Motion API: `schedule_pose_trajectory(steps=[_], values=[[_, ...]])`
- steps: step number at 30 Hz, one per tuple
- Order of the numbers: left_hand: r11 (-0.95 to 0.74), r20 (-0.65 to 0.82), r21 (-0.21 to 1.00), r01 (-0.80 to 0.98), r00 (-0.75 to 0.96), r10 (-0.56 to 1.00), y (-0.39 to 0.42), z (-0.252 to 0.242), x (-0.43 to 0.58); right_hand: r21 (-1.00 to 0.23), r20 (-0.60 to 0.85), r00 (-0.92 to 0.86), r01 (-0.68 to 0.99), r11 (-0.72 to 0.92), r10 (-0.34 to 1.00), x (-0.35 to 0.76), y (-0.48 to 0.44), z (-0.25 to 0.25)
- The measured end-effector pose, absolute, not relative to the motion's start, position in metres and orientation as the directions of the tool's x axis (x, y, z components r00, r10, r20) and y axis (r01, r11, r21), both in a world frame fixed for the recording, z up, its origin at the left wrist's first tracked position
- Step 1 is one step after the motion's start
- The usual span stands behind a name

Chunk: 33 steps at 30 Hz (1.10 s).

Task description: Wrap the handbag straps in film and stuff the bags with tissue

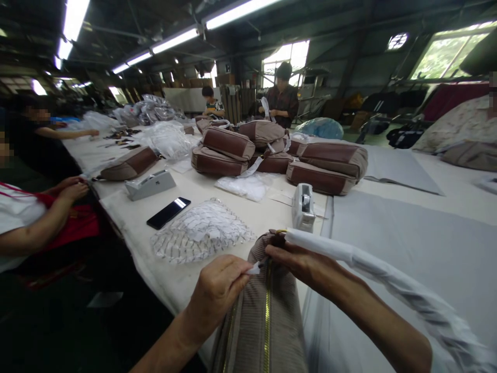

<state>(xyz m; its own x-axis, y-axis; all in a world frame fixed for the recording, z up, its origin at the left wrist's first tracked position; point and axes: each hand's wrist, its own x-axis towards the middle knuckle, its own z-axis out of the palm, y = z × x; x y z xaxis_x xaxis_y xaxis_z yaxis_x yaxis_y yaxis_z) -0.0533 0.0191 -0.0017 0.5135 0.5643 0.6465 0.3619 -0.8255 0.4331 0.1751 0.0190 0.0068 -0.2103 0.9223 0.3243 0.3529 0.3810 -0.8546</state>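
Observation:
A grey-brown ribbed handbag (285,311) with a gold zipper (267,316) stands in front of me at the table's edge. Between the thumb and fingers of my left hand (222,285) is pinched a small piece of white tissue paper (254,268), close to the zipper's far end. My right hand (297,259) lies at the bag's far top corner, thumb on the fabric; its other fingers are mostly hidden behind. A handle wrapped in white paper (349,252) arches from a gold ring (280,231) over my right forearm.
Tape dispensers (303,207) (151,185), a black phone (169,213) and a net-patterned plastic bag (202,230) lie on the table (128,220). Brown and taupe handbags (225,150) are piled beyond. Grey sheets (411,248) cover the right side. A co-worker (34,223) sits at left; others work farther back.

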Motion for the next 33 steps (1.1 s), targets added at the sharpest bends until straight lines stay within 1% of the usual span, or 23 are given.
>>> schedule_pose_trajectory(steps=[3, 5, 7, 9, 10, 11, 13, 15, 18, 20, 21, 23, 26, 28, 30, 31, 32, 33], values=[[-0.83, 0.655, 0.411, 0.378, 0.511, 0.557, 0.018, 0.002, -0.05, -0.724, 0.415, -0.272, 0.479, 0.496, 0.868, 0.172, 0.016, 0.009], [-0.828, 0.663, 0.408, 0.384, 0.499, 0.558, 0.018, 0.005, -0.046, -0.589, 0.476, -0.298, 0.59, 0.552, 0.827, 0.17, 0.013, 0.01], [-0.813, 0.649, 0.429, 0.394, 0.492, 0.581, 0.017, 0.007, -0.041, -0.427, 0.542, -0.349, 0.67, 0.607, 0.765, 0.168, 0.009, 0.008], [-0.776, 0.609, 0.473, 0.418, 0.481, 0.63, 0.017, 0.008, -0.036, -0.255, 0.585, -0.444, 0.693, 0.674, 0.678, 0.169, 0.005, 0.006], [-0.75, 0.585, 0.5, 0.433, 0.47, 0.661, 0.017, 0.008, -0.034, -0.213, 0.592, -0.478, 0.684, 0.698, 0.649, 0.171, 0.003, 0.004], [-0.722, 0.562, 0.527, 0.448, 0.453, 0.692, 0.016, 0.007, -0.033, -0.203, 0.608, -0.482, 0.674, 0.71, 0.631, 0.172, 0.0, 0.002], [-0.674, 0.527, 0.569, 0.471, 0.42, 0.739, 0.016, 0.006, -0.03, -0.265, 0.65, -0.403, 0.674, 0.69, 0.644, 0.175, -0.007, -0.003], [-0.65, 0.505, 0.586, 0.485, 0.409, 0.76, 0.016, 0.005, -0.027, -0.38, 0.682, -0.259, 0.673, 0.634, 0.684, 0.175, -0.013, -0.011], [-0.666, 0.518, 0.548, 0.506, 0.42, 0.745, 0.016, 0.005, -0.02, -0.563, 0.646, -0.085, 0.618, 0.548, 0.759, 0.17, -0.018, -0.023], [-0.687, 0.539, 0.497, 0.53, 0.432, 0.723, 0.016, 0.007, -0.013, -0.645, 0.63, -0.02, 0.543, 0.538, 0.777, 0.166, -0.017, -0.029], [-0.695, 0.547, 0.471, 0.543, 0.439, 0.713, 0.016, 0.007, -0.009, -0.673, 0.624, -0.006, 0.504, 0.541, 0.782, 0.165, -0.015, -0.031], [-0.702, 0.552, 0.432, 0.566, 0.449, 0.702, 0.015, 0.009, -0.003, -0.691, 0.613, -0.037, 0.458, 0.559, 0.789, 0.164, -0.012, -0.032], [-0.695, 0.527, 0.449, 0.562, 0.461, 0.714, 0.013, 0.011, 0.002, -0.63, 0.627, -0.153, 0.479, 0.612, 0.764, 0.167, -0.008, -0.03], [-0.659, 0.473, 0.532, 0.531, 0.459, 0.752, 0.009, 0.013, 0.0, -0.588, 0.642, -0.208, 0.484, 0.648, 0.738, 0.17, -0.006, -0.029], [-0.539, 0.352, 0.694, 0.477, 0.428, 0.832, 0.004, 0.015, -0.003, -0.604, 0.63, -0.21, 0.473, 0.642, 0.748, 0.172, -0.006, -0.03], [-0.425, 0.249, 0.797, 0.429, 0.407, 0.879, 0.002, 0.016, -0.005, -0.623, 0.624, -0.185, 0.468, 0.627, 0.759, 0.172, -0.006, -0.031], [-0.275, 0.125, 0.891, 0.362, 0.387, 0.913, 0.001, 0.016, -0.006, -0.642, 0.623, -0.147, 0.465, 0.61, 0.768, 0.172, -0.006, -0.032], [-0.107, -0.003, 0.956, 0.275, 0.372, 0.928, 0.0, 0.016, -0.007, -0.657, 0.625, -0.106, 0.463, 0.594, 0.774, 0.172, -0.006, -0.034]])
